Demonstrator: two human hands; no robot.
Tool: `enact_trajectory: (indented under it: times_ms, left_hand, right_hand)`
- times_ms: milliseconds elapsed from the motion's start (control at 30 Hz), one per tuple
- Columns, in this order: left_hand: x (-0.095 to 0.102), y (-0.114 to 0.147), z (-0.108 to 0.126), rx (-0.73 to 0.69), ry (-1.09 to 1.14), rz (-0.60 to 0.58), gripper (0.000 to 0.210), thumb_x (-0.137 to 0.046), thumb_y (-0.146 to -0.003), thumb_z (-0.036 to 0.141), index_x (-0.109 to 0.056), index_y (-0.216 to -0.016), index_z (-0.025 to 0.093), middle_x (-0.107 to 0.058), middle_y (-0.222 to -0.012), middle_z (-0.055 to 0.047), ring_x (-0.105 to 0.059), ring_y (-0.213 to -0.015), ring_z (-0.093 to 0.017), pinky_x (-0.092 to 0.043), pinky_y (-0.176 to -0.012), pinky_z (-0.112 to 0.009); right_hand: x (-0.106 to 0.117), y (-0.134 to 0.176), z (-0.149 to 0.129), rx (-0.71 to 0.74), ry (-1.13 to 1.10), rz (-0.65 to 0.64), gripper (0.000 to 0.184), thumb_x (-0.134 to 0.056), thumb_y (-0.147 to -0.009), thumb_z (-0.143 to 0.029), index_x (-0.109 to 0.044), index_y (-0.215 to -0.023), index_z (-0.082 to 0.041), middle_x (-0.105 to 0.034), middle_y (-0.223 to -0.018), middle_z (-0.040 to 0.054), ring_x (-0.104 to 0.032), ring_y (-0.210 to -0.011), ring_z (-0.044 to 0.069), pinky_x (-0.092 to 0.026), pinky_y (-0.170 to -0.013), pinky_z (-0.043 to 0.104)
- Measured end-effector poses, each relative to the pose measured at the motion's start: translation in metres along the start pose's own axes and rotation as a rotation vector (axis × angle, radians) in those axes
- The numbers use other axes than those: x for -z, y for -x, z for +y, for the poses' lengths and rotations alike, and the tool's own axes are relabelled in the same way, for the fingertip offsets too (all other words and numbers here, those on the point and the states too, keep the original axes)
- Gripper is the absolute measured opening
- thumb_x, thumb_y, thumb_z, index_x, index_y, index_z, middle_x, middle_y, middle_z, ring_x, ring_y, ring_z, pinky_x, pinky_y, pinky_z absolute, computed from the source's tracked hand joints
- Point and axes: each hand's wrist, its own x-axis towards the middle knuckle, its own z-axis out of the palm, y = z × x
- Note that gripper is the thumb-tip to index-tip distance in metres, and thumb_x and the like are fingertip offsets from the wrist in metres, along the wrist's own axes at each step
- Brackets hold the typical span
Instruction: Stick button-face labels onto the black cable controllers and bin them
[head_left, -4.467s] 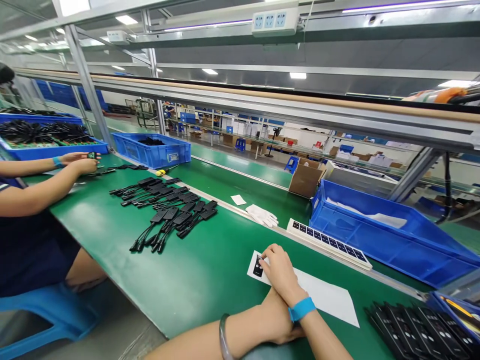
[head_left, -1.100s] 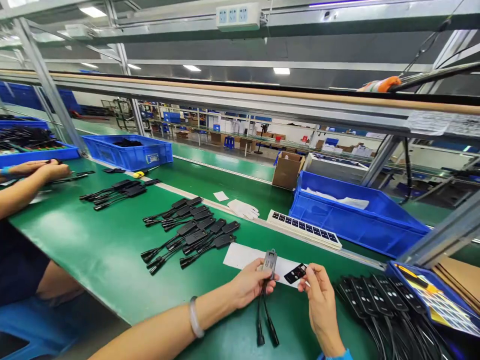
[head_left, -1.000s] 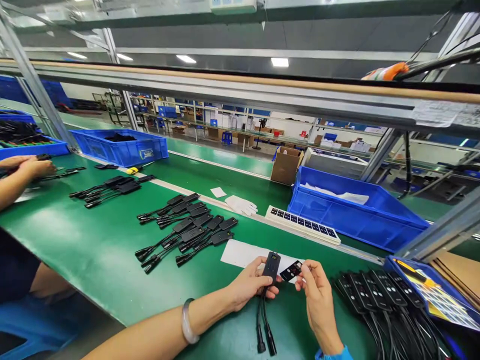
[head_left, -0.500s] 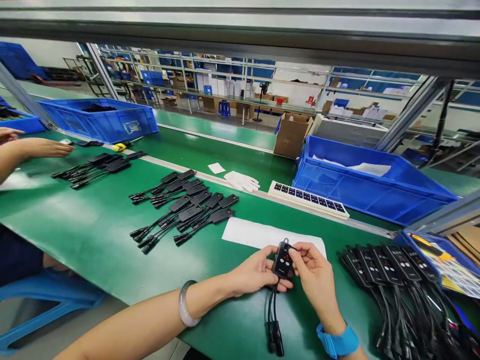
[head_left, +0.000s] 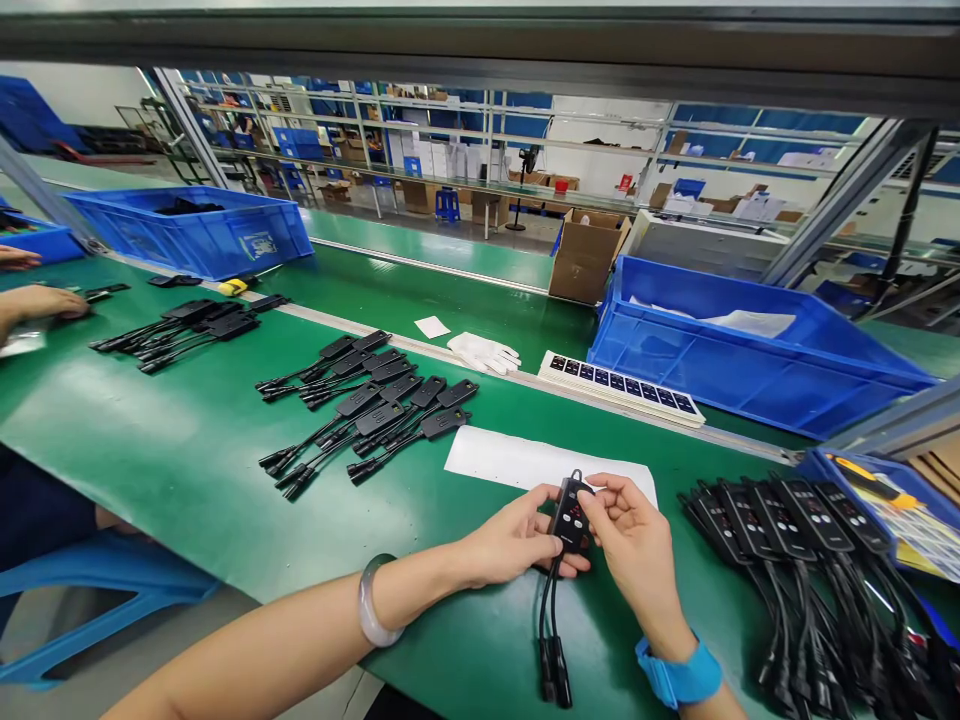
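Observation:
My left hand (head_left: pixel 511 540) is closed round a small black controller (head_left: pixel 573 530), holding it upright with its buttoned face towards me. Two short cables with plugs (head_left: pixel 553 672) hang from its lower end. The thumb and fingers of my right hand (head_left: pixel 636 545) pinch the controller at its upper right corner. Behind both hands lies a white paper sheet (head_left: pixel 525 462). Stacked at the right are several black controllers (head_left: pixel 810 515) with labelled faces and bunched cables. To the left, several more controllers (head_left: pixel 379 415) lie in rows, with their cables pointing towards me.
A label sheet strip (head_left: pixel 621 388) and a white glove (head_left: pixel 484 352) rest along the metal rail. Blue bins stand at the back right (head_left: pixel 720 370) and back left (head_left: pixel 187 235). At the far left a co-worker's hand (head_left: pixel 52 303) is near other controllers (head_left: pixel 187 325).
My hands keep the same grip on the controller, with my right thumb still at its upper corner. The co-worker's hand has moved left. The view has shifted slightly.

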Motion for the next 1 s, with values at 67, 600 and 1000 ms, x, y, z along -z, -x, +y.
enact_trajectory:
  times_ms: [67,600,1000]
  left_hand:
    - [0.000,0.000,-0.001,-0.007,-0.018,-0.005,0.045,-0.068,-0.076,0.020,-0.042,-0.113,0.020,-0.066,-0.085,-0.005,-0.069,-0.086,-0.022,-0.051,-0.081,-0.036]
    - [0.001,0.000,-0.002,-0.028,-0.067,-0.033,0.041,-0.068,-0.076,0.024,-0.041,-0.107,0.018,-0.067,-0.082,-0.006,-0.069,-0.079,-0.019,-0.051,-0.077,-0.031]
    - [0.006,-0.007,0.005,-0.043,0.098,0.098,0.026,-0.051,-0.084,0.041,-0.043,-0.092,0.018,-0.065,-0.078,-0.006,-0.067,-0.064,-0.018,-0.051,-0.060,-0.029]
  right_hand:
    - [0.000,0.000,-0.001,-0.001,0.007,0.015,0.029,-0.071,-0.072,-0.041,-0.062,-0.085,-0.017,-0.055,-0.061,-0.0017,-0.049,-0.050,0.010,-0.041,-0.042,0.020]
    - [0.003,-0.003,0.006,-0.005,0.071,0.049,0.033,-0.069,-0.073,-0.043,-0.057,-0.091,-0.019,-0.051,-0.061,-0.0049,-0.049,-0.051,0.010,-0.041,-0.046,0.021]
    - [-0.011,0.004,0.021,-0.078,0.138,-0.366,0.074,-0.072,-0.071,-0.036,-0.036,-0.135,-0.024,-0.059,-0.116,0.0080,-0.063,-0.091,0.022,-0.056,-0.074,0.035]
